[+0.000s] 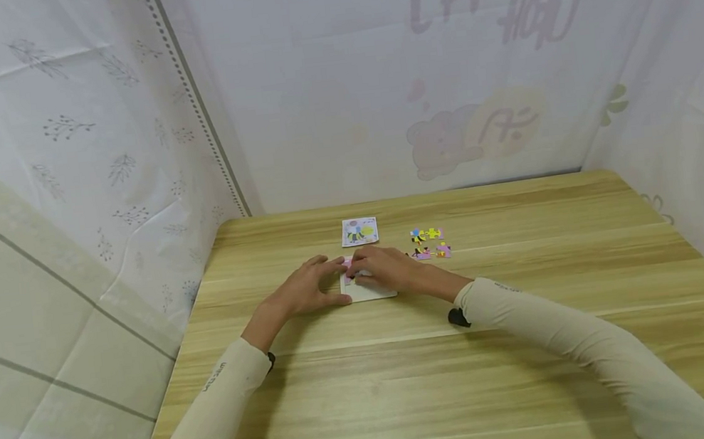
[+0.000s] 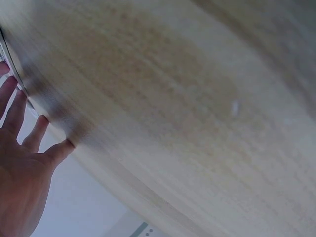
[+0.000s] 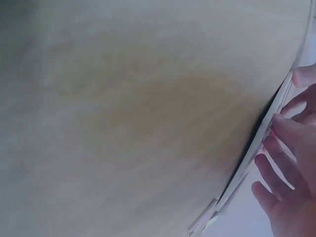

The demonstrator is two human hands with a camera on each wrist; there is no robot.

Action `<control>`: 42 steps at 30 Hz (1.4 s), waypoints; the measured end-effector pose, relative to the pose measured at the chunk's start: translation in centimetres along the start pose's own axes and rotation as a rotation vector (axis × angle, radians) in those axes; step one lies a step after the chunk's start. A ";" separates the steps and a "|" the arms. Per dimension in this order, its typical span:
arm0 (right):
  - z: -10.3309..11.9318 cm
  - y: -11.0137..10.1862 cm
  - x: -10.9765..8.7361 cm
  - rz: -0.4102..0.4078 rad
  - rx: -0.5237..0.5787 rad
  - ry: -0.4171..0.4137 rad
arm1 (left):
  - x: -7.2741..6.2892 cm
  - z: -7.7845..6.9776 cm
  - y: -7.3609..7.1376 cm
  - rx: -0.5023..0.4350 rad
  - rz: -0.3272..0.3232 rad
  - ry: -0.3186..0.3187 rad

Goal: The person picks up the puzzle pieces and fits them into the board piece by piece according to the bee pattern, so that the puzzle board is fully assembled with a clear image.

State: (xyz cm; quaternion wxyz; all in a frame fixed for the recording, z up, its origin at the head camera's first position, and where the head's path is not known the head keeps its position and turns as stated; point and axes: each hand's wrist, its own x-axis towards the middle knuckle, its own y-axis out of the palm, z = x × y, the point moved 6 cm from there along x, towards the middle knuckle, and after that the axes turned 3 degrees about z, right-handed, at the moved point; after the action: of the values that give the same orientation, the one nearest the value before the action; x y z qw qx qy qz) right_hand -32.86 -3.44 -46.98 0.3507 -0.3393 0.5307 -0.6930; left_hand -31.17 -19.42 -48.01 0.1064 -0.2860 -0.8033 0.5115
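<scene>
A white puzzle tray (image 1: 372, 292) lies on the table with pink puzzle pieces (image 1: 347, 281) at its left side. My left hand (image 1: 308, 288) is at the tray's left edge, thumb by the near corner and fingers spread toward the far one. In the left wrist view its fingers (image 2: 37, 131) look nearly straight. Over the tray, my right hand (image 1: 386, 269) has its fingers bent and pinches a small puzzle piece, mostly hidden under the fingertips. The right wrist view shows these fingers (image 3: 281, 163) along the thin tray edge (image 3: 252, 158).
Behind the tray lies a square picture card (image 1: 360, 232) with a bee on it. Several loose puzzle pieces (image 1: 433, 233), yellow, pink and black, lie right of the card, some near my right hand. A curtain (image 1: 327, 107) hangs behind the wooden table (image 1: 370, 389).
</scene>
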 end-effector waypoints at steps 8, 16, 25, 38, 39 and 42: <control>0.0 -0.3 -0.2 0.016 0.032 -0.003 | 0.0 -0.1 -0.1 -0.005 0.004 -0.012; -1.7 -0.5 -1.1 0.019 0.030 0.054 | -0.1 0.2 0.1 -0.005 0.008 -0.021; -4.2 -1.7 -3.3 0.028 0.088 0.153 | 0.1 0.4 0.2 0.002 0.000 -0.013; -7.6 -3.1 -6.0 -0.020 0.074 0.229 | 0.0 0.1 0.2 -0.007 0.000 -0.012; -7.9 -3.2 -6.1 -0.019 0.067 0.239 | 0.0 0.1 0.2 -0.010 -0.002 -0.010; -9.0 -3.5 -6.7 -0.013 0.036 0.265 | 0.0 0.1 0.2 -0.014 -0.007 -0.006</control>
State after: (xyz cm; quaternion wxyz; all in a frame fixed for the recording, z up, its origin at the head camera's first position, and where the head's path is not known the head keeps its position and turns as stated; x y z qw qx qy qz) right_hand -37.37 7.33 -46.07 0.2792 -0.2420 0.5574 -0.7435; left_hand -31.17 -19.43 -48.24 0.1035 -0.2825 -0.8081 0.5065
